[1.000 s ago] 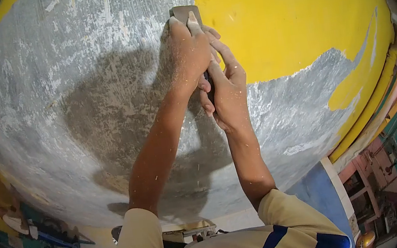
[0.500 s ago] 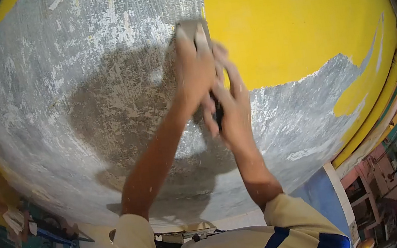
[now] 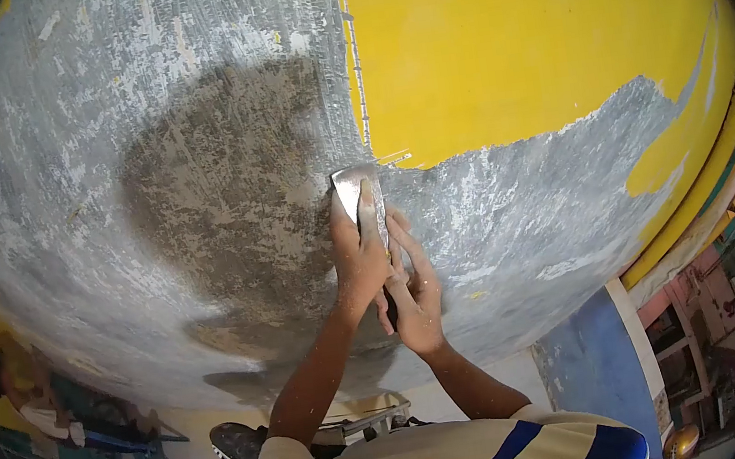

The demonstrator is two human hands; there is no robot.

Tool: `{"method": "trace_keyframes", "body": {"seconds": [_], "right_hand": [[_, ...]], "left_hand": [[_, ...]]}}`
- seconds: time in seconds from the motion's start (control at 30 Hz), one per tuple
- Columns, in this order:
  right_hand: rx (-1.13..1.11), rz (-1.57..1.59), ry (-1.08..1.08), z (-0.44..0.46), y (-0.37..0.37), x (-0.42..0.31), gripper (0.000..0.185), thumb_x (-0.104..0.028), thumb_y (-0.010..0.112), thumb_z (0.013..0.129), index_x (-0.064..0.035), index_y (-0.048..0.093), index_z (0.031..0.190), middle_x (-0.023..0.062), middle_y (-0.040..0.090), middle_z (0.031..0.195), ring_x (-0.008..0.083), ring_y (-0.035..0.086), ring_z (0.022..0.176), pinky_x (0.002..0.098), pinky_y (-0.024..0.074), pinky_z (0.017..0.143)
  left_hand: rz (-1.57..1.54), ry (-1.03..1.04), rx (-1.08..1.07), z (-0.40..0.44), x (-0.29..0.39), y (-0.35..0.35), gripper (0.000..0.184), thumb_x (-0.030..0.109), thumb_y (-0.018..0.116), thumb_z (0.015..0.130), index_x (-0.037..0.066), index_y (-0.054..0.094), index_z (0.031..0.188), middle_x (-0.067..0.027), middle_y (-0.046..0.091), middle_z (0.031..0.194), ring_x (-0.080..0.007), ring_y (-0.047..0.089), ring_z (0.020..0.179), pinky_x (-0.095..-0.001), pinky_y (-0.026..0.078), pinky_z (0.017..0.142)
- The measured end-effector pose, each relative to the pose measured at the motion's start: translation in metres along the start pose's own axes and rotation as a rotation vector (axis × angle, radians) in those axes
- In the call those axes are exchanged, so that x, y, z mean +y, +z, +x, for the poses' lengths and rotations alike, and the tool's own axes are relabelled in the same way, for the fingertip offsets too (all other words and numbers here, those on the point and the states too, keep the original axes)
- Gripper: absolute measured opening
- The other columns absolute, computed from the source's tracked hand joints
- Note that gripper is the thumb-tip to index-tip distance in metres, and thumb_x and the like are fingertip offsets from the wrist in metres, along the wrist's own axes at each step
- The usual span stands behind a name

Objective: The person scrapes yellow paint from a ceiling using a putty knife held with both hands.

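Seemingly mid-scrape, the left hand (image 3: 360, 269) clamps fingers on the scraper (image 3: 346, 186), the right hand (image 3: 420, 311) its handle (image 3: 391, 307), against grey wall (image 3: 511, 203), yellow paint (image 3: 527, 35) toward one o'clock; another stroke wants steady pressure

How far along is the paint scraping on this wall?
Partly done. The broad, patchy grey wall surface at left and below looks mostly stripped. In hand: the flat metal scraper, gripped by the left hand and right hand, its blade just below the yellow's lower-left corner. Apparently remaining: the large yellow paint area at upper right.
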State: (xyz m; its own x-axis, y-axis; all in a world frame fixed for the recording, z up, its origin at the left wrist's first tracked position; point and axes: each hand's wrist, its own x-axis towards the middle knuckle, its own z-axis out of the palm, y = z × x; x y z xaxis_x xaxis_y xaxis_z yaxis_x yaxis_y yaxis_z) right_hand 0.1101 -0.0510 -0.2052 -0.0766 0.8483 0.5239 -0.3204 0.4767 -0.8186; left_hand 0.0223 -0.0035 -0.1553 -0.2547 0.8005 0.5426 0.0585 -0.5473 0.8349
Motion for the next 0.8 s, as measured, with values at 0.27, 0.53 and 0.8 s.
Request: {"method": "trace_keyframes", "body": {"seconds": [0.27, 0.53, 0.8], "right_hand": [[0.034, -0.024, 0.047, 0.015, 0.017, -0.038, 0.058, 0.005, 0.041, 0.100, -0.0022, 0.031, 0.156, 0.0129, 0.061, 0.111, 0.0033, 0.046, 0.052, 0.0202, 0.0378, 0.042], [0.067, 0.000, 0.023, 0.019, 0.034, -0.045, 0.055, 0.002, 0.040, 0.102, -0.0040, 0.033, 0.156, 0.0057, 0.060, 0.078, 0.0038, 0.044, 0.047, 0.0194, 0.0355, 0.038], [0.107, 0.056, -0.010, 0.032, 0.042, -0.052, 0.052, 0.000, 0.044, 0.103, -0.0026, 0.036, 0.154, 0.0040, 0.056, 0.073, 0.0043, 0.042, 0.045, 0.0209, 0.0351, 0.037]], "left_hand": [[-0.190, -0.043, -0.109, 0.027, 0.036, 0.002, 0.033, 0.028, 0.037, 0.111, -0.001, 0.050, 0.112, -0.0107, 0.064, 0.073, -0.0114, 0.050, 0.043, -0.0257, 0.039, 0.038], [-0.210, -0.050, -0.176, 0.033, 0.044, -0.005, 0.025, 0.023, 0.036, 0.111, -0.001, 0.044, 0.115, -0.0110, 0.065, 0.076, -0.0120, 0.051, 0.043, -0.0254, 0.038, 0.035], [-0.193, -0.064, -0.123, 0.047, 0.061, -0.003, 0.025, 0.020, 0.039, 0.109, -0.001, 0.052, 0.114, -0.0120, 0.066, 0.075, -0.0102, 0.051, 0.041, -0.0240, 0.039, 0.036]]}}
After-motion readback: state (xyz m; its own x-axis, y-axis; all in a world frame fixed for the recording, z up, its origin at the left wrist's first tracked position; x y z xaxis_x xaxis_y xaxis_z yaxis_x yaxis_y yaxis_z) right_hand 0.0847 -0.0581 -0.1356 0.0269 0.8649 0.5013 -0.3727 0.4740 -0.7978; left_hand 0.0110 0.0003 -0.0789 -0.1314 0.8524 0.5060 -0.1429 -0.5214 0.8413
